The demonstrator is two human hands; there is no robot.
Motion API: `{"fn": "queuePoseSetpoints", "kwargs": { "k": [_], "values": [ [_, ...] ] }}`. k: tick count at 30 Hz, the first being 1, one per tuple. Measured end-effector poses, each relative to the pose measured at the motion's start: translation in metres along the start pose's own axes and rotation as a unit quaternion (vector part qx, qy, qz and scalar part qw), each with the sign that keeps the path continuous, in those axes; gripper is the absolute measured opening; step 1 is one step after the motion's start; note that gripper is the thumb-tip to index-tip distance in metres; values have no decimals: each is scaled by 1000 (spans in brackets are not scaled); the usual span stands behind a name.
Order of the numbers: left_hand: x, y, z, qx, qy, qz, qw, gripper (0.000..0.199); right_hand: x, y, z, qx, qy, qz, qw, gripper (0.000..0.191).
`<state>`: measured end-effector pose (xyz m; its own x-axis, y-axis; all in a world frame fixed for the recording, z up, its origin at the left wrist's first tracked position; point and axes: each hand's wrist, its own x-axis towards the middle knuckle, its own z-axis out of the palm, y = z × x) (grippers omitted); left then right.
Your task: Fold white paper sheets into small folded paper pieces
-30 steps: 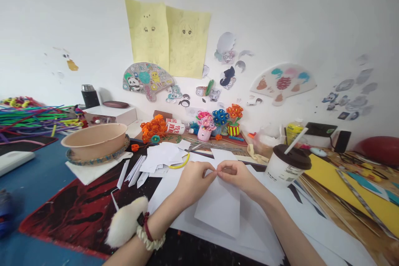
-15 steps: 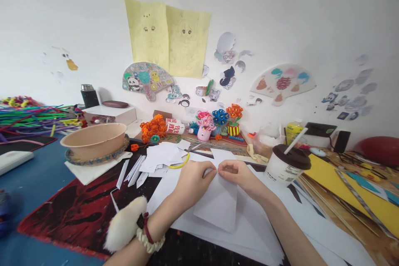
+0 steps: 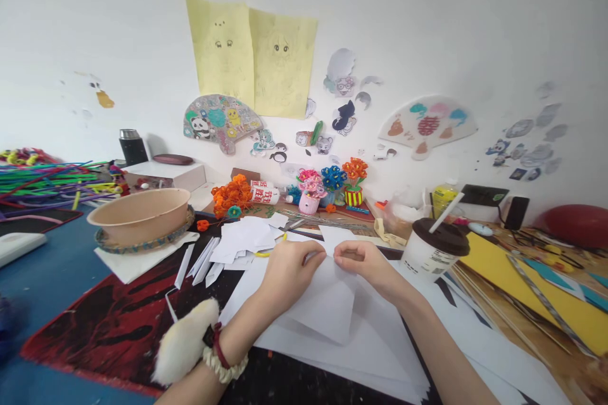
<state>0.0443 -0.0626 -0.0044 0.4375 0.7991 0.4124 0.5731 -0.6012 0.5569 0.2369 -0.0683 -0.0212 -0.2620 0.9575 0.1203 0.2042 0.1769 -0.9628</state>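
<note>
A small sheet of white paper (image 3: 327,310) hangs between my two hands, above larger white sheets (image 3: 380,357) on a dark mat. My left hand (image 3: 294,269) pinches its top edge from the left, thumb against fingers. From the other side my right hand (image 3: 361,261) pinches the same edge, its fingertips close to the left ones. Cut white pieces (image 3: 247,237) lie in a heap beyond my left hand, beside narrow folded strips (image 3: 206,262). Part of a yellow scissor handle (image 3: 263,255) shows by the heap.
A lidded cup with a straw (image 3: 434,247) stands right of my right hand. To the left are a beige basin (image 3: 140,215) and a white fluffy thing (image 3: 185,342) by my wrist. Flower pots (image 3: 311,193) line the wall. Yellow card (image 3: 536,285) lies at the right.
The view has shifted slightly. The paper's lower edge has swung a little upward and left between my hands; both hands keep their pinch.
</note>
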Motion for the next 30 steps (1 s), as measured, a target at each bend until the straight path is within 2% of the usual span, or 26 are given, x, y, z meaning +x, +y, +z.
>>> {"fn": "queuePoseSetpoints", "kwargs": {
  "k": [18, 28, 30],
  "values": [
    [4, -4, -12, -21, 44, -8, 999, 21, 1, 4, -6, 17, 0, -2, 1000, 21],
    [7, -8, -18, -14, 90, -31, 995, 19, 1, 7, -12, 8, 4, 5, 1000, 23],
    [8, -12, -23, -5, 114, -41, 993, 19, 1, 9, -16, 4, 18, 2, 1000, 22]
  ]
}}
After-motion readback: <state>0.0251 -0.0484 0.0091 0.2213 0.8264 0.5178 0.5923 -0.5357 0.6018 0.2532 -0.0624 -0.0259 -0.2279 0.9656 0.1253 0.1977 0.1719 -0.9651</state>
